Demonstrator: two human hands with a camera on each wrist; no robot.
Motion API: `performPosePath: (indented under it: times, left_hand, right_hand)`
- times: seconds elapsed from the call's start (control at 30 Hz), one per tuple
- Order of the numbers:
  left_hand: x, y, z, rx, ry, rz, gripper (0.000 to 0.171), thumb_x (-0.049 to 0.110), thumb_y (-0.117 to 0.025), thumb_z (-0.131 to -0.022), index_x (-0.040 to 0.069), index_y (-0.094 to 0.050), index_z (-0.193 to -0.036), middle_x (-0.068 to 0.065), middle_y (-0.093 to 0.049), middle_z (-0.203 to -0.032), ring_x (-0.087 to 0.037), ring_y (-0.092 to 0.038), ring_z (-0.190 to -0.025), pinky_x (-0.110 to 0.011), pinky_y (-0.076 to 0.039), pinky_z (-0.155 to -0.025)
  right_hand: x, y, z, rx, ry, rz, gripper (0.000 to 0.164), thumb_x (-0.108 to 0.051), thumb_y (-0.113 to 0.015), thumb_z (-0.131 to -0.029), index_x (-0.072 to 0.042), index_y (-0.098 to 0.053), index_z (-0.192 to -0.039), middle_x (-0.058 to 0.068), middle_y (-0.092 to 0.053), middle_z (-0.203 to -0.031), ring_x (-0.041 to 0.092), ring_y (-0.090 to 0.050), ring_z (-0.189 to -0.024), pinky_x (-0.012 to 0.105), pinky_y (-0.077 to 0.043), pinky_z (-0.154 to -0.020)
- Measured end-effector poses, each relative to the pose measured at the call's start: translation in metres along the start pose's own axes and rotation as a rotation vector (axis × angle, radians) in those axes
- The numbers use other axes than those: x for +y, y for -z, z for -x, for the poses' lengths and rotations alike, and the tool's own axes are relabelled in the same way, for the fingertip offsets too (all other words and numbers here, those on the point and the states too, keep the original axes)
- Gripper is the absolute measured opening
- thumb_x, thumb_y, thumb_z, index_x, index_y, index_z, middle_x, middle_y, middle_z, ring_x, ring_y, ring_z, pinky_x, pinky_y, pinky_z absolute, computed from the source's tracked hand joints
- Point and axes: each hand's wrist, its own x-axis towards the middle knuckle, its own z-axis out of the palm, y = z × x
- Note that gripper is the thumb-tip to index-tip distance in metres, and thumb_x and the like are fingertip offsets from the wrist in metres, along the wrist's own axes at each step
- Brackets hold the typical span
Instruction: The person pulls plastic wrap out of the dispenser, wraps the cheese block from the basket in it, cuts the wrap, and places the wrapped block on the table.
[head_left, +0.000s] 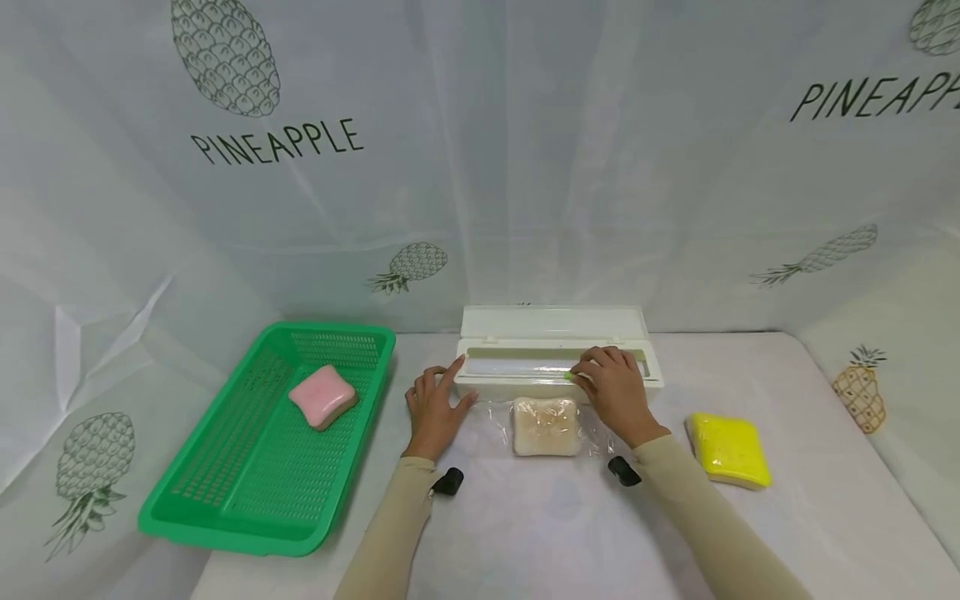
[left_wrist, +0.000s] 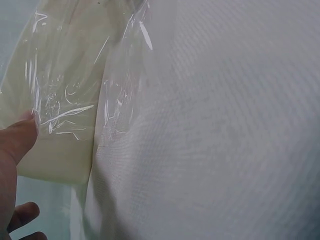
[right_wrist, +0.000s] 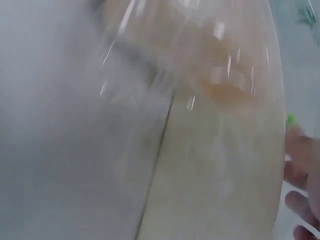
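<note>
A white cling film dispenser (head_left: 558,389) stands with its lid raised. Film stretches from it over a bread-slice-shaped block (head_left: 546,427), browned on top, that lies just in front. My left hand (head_left: 435,412) rests on the dispenser's left end, fingers spread. In the left wrist view, its thumb (left_wrist: 22,135) presses on the film at the dispenser's edge. At the dispenser's right part, my right hand (head_left: 615,396) pinches a small green slide cutter (head_left: 569,376) on the front rail. Only the fingers (right_wrist: 300,150) and a bit of green show in the right wrist view.
To the left is a green plastic basket (head_left: 251,542) with a pink bread-shaped block (head_left: 323,397) inside. A yellow block (head_left: 727,450), shiny on top, lies on the white table (head_left: 525,533) to the right. Behind the dispenser hangs a pineapple-print curtain (head_left: 525,167).
</note>
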Motion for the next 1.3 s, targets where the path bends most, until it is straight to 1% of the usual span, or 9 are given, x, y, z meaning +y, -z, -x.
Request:
performPosePath:
  times: [0.2, 0.47, 0.6, 0.7, 0.87, 1.0, 1.1, 1.2, 1.3]
  left_hand:
    - [0.0, -0.004, 0.0, -0.002, 0.027, -0.014, 0.071, 0.044, -0.068, -0.081, 0.037, -0.034, -0.142, -0.008, -0.041, -0.12, -0.027, -0.036, -0.108, -0.049, -0.019, -0.093]
    - [0.01, -0.009, -0.001, -0.009, 0.003, 0.028, 0.069, 0.04, -0.07, -0.081, 0.033, -0.037, -0.142, -0.01, -0.043, -0.118, -0.03, -0.037, -0.107, -0.05, -0.02, -0.091]
    - [0.006, -0.01, -0.001, -0.015, 0.024, 0.004, 0.071, 0.036, -0.071, -0.081, 0.037, -0.034, -0.142, -0.008, -0.042, -0.118, -0.027, -0.036, -0.11, -0.049, -0.019, -0.092]
    - [0.003, -0.008, 0.0, 0.004, 0.037, 0.006, 0.073, 0.032, -0.072, -0.08, 0.038, -0.034, -0.142, -0.007, -0.042, -0.118, -0.027, -0.035, -0.11, -0.048, -0.018, -0.093]
    - [0.002, -0.005, 0.001, -0.01, 0.017, 0.066, 0.072, 0.03, -0.072, -0.081, 0.034, -0.035, -0.143, -0.008, -0.041, -0.12, -0.028, -0.036, -0.108, -0.048, -0.02, -0.092]
    - [0.005, -0.003, 0.002, -0.027, 0.003, 0.112, 0.072, 0.026, -0.071, -0.082, 0.03, -0.035, -0.144, -0.009, -0.038, -0.125, -0.027, -0.034, -0.111, -0.046, -0.021, -0.09]
    - [0.008, -0.002, 0.004, 0.001, -0.029, 0.138, 0.073, 0.023, -0.073, -0.081, 0.027, -0.036, -0.143, -0.011, -0.034, -0.13, -0.027, -0.033, -0.113, -0.045, -0.022, -0.089]
    - [0.011, -0.002, 0.006, 0.063, -0.099, 0.157, 0.067, 0.017, -0.074, -0.079, 0.024, -0.045, -0.138, -0.012, -0.033, -0.132, -0.028, -0.032, -0.114, -0.044, -0.022, -0.09]
    - [0.016, -0.002, 0.008, 0.111, -0.193, 0.179, 0.049, 0.013, -0.074, -0.079, 0.023, -0.06, -0.124, -0.009, -0.036, -0.131, -0.027, -0.032, -0.113, -0.045, -0.022, -0.089]
  right_hand:
    - [0.035, 0.02, 0.024, 0.065, -0.035, 0.008, 0.015, -0.015, -0.077, -0.072, -0.014, -0.071, -0.085, 0.002, -0.06, -0.095, 0.026, -0.049, -0.094, 0.045, -0.033, -0.082]
    - [0.065, 0.045, 0.043, 0.037, -0.027, 0.035, 0.016, -0.014, -0.077, -0.072, -0.013, -0.071, -0.086, 0.003, -0.06, -0.095, 0.027, -0.049, -0.096, 0.046, -0.034, -0.081]
    - [0.081, 0.054, 0.056, 0.094, -0.046, 0.046, 0.021, -0.008, -0.08, -0.065, -0.012, -0.071, -0.084, 0.003, -0.061, -0.09, 0.028, -0.049, -0.092, 0.046, -0.033, -0.077]
    - [0.088, 0.054, 0.06, 0.102, -0.037, 0.045, 0.022, -0.005, -0.079, -0.066, -0.01, -0.072, -0.086, 0.005, -0.062, -0.09, 0.029, -0.05, -0.091, 0.045, -0.034, -0.077]
    - [0.084, 0.048, 0.062, 0.081, -0.081, 0.02, 0.023, -0.002, -0.077, -0.071, -0.007, -0.071, -0.092, 0.009, -0.061, -0.095, 0.031, -0.05, -0.093, 0.047, -0.036, -0.078]
    - [0.069, 0.043, 0.066, 0.066, -0.136, 0.001, 0.037, -0.003, -0.074, -0.074, -0.006, -0.065, -0.11, 0.012, -0.057, -0.109, 0.035, -0.047, -0.1, 0.051, -0.034, -0.084]
    - [0.054, 0.037, 0.066, 0.036, -0.113, -0.015, 0.05, -0.011, -0.074, -0.074, -0.006, -0.059, -0.121, 0.013, -0.053, -0.119, 0.037, -0.044, -0.106, 0.052, -0.031, -0.089]
    - [0.041, 0.029, 0.061, 0.011, -0.062, -0.008, 0.053, -0.019, -0.075, -0.073, -0.007, -0.059, -0.122, 0.013, -0.053, -0.121, 0.036, -0.043, -0.108, 0.051, -0.029, -0.091]
    - [0.033, 0.023, 0.053, 0.038, -0.038, -0.006, 0.047, -0.019, -0.078, -0.071, -0.007, -0.064, -0.114, 0.011, -0.056, -0.113, 0.035, -0.045, -0.104, 0.049, -0.03, -0.091]
